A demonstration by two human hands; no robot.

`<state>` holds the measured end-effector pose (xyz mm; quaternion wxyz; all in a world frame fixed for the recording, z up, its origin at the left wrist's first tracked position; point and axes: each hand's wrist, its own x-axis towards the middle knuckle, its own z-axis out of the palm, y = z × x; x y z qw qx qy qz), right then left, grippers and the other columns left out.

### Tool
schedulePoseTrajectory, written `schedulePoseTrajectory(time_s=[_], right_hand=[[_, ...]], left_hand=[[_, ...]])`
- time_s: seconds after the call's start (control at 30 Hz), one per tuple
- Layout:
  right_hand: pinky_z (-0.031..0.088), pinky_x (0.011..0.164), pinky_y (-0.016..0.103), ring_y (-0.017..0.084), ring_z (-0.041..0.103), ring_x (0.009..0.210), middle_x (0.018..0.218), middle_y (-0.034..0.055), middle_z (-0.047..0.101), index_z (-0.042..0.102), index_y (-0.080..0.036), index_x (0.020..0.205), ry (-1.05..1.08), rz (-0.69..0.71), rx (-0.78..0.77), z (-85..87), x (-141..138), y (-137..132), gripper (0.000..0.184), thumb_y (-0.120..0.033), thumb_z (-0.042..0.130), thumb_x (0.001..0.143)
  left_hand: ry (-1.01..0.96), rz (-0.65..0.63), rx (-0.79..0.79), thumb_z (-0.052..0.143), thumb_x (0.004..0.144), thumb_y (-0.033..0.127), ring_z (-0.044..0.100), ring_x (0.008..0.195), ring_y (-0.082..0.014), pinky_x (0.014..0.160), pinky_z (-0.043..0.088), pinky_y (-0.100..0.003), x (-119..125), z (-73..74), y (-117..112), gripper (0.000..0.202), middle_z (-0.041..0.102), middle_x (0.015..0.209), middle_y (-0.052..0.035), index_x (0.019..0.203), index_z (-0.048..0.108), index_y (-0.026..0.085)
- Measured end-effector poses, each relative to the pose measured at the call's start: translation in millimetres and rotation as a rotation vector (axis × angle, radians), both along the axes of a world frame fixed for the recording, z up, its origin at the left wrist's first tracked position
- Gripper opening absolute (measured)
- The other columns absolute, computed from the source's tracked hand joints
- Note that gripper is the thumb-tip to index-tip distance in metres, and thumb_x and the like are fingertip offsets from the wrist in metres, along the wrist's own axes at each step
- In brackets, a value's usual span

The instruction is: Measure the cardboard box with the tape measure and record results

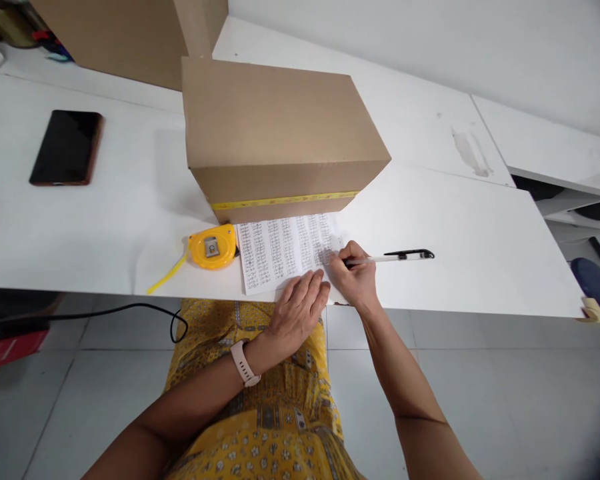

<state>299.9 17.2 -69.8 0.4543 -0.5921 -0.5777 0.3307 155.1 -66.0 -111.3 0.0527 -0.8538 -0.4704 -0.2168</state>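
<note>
A sheet of paper (280,257) with columns of small handwriting lies at the front edge of the white table. My right hand (356,275) grips a pen (405,256) with a clear barrel and black cap, its writing end over the paper's right side and hidden by the fingers. Flat across the lower edge of the paper rests my left hand (300,312), fingers stretched out, with a pale watch on the wrist. Left of the paper sits a yellow tape measure (213,247), a short length of its tape pulled out. Behind the paper stands a cardboard box (280,127).
A larger cardboard box (130,40) stands at the back left. Towards the left lies a dark phone (67,148) on the white table (455,253). A black cable (130,307) hangs below the front edge. Open shelves (570,200) are at the right.
</note>
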Motion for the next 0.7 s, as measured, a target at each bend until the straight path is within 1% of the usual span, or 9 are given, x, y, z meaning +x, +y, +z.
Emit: schedulePoseTrajectory(time_s=[0.13, 0.23, 0.33, 0.4, 0.47, 0.5, 0.57, 0.63, 0.7], right_hand=[[0.029, 0.054, 0.027, 0.010, 0.036, 0.054, 0.055, -0.0075, 0.037, 0.039, -0.024, 0.060, -0.008, -0.008, 0.003, -1.4, -2.1, -1.2, 0.030, -0.023, 0.063, 0.077], [0.032, 0.055, 0.026, 0.011, 0.038, 0.056, 0.057, -0.0070, 0.038, 0.039, -0.023, 0.062, 0.004, -0.100, 0.037, -3.6, 2.0, -1.2, 0.030, -0.026, 0.063, 0.080], [0.038, 0.060, 0.027, 0.012, 0.045, 0.062, 0.067, -0.0049, 0.049, 0.048, -0.023, 0.075, -0.040, -0.241, 0.124, -5.9, 22.7, 4.2, 0.023, -0.036, 0.063, 0.086], [0.043, 0.067, 0.029, 0.015, 0.051, 0.071, 0.079, -0.0014, 0.057, 0.055, -0.023, 0.087, -0.192, -0.252, 0.158, -6.8, 46.5, 11.2, 0.017, -0.039, 0.062, 0.089], [0.046, 0.076, 0.033, 0.018, 0.055, 0.082, 0.092, 0.0031, 0.060, 0.061, -0.023, 0.098, -0.415, -0.190, 0.171, -7.5, 73.2, 18.7, 0.013, -0.033, 0.055, 0.091], [0.046, 0.080, 0.035, 0.020, 0.056, 0.089, 0.097, 0.0049, 0.060, 0.063, -0.024, 0.103, -0.520, -0.156, 0.172, -8.0, 85.5, 21.9, 0.018, -0.028, 0.050, 0.092], [0.046, 0.085, 0.038, 0.024, 0.054, 0.099, 0.101, 0.0070, 0.058, 0.066, -0.026, 0.111, -0.676, -0.101, 0.166, -9.8, 104.5, 26.7, 0.031, -0.019, 0.044, 0.090], [0.046, 0.085, 0.040, 0.026, 0.051, 0.103, 0.101, 0.0086, 0.057, 0.066, -0.026, 0.115, -0.758, -0.068, 0.154, -13.1, 114.2, 29.9, 0.039, -0.014, 0.042, 0.088], [0.046, 0.086, 0.041, 0.027, 0.051, 0.101, 0.100, 0.0101, 0.058, 0.066, -0.024, 0.119, -0.799, -0.065, 0.164, -16.8, 117.0, 32.8, 0.043, -0.011, 0.040, 0.087]], left_hand=[[-0.012, 0.002, -0.002, 0.053, 0.102, 0.022, 0.055, 0.137, -0.0247, 0.113, 0.045, -0.039, -0.2, 0.1, 0.5, 0.035, 0.059, 0.147, -0.0139, 0.135, 0.060, 0.014], [-0.023, 0.002, -0.001, 0.053, 0.102, 0.021, 0.056, 0.135, -0.0247, 0.111, 0.046, -0.039, 1.1, -0.7, 1.8, 0.034, 0.060, 0.146, -0.0136, 0.135, 0.060, 0.013], [-0.080, -0.023, -0.008, 0.055, 0.101, 0.019, 0.059, 0.132, -0.0267, 0.109, 0.049, -0.042, 0.6, 5.7, 2.2, 0.032, 0.062, 0.143, -0.0151, 0.131, 0.060, 0.012], [-0.186, -0.055, -0.034, 0.056, 0.100, 0.019, 0.061, 0.128, -0.0272, 0.107, 0.052, -0.043, -5.0, 18.1, 0.9, 0.030, 0.065, 0.137, -0.0157, 0.128, 0.060, 0.013], [-0.317, -0.061, -0.049, 0.057, 0.099, 0.019, 0.062, 0.125, -0.0262, 0.105, 0.053, -0.044, -17.9, 35.1, -0.8, 0.031, 0.066, 0.133, -0.0147, 0.129, 0.057, 0.017], [-0.372, -0.041, -0.034, 0.057, 0.098, 0.018, 0.062, 0.124, -0.0258, 0.105, 0.053, -0.045, -27.3, 43.6, -1.0, 0.032, 0.067, 0.132, -0.0138, 0.131, 0.055, 0.019], [-0.423, 0.052, 0.038, 0.059, 0.097, 0.018, 0.060, 0.126, -0.0269, 0.107, 0.051, -0.048, -51.4, 56.5, 2.0, 0.036, 0.065, 0.132, -0.0126, 0.132, 0.053, 0.022], [-0.398, 0.196, 0.095, 0.060, 0.097, 0.022, 0.056, 0.130, -0.0305, 0.111, 0.046, -0.053, -79.7, 60.9, 10.1, 0.035, 0.063, 0.136, -0.0133, 0.131, 0.054, 0.023], [-0.321, 0.327, 0.057, 0.061, 0.096, 0.030, 0.048, 0.137, -0.0359, 0.114, 0.040, -0.058, -107.7, 57.8, 21.1, 0.039, 0.056, 0.143, -0.0169, 0.133, 0.054, 0.020]])
